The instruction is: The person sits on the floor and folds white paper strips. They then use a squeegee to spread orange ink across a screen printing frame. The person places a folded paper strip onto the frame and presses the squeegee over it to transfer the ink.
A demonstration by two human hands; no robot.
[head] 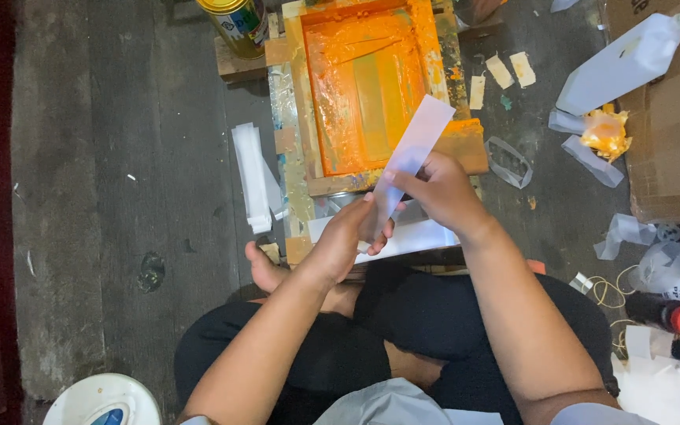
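Above lap, both hands (399, 212) pinching white strip (411, 153) upright.

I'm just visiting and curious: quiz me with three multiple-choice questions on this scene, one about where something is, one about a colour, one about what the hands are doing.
1. Where does the pile of white strips lie?
A. On the floor left of the wooden frame
B. Inside the cardboard box
C. On the person's lap

2. What colour is the ink in the frame?
A. Blue
B. Orange
C. Green

3. How is the pale strip held?
A. It lies loose on the floor
B. One hand only
C. Both hands pinch it

Answers:
1. A, the pile rests on the dark floor beside the frame's left edge.
2. B, orange covers the frame's inside.
3. C, the left hand grips its lower end and the right hand pinches its middle.
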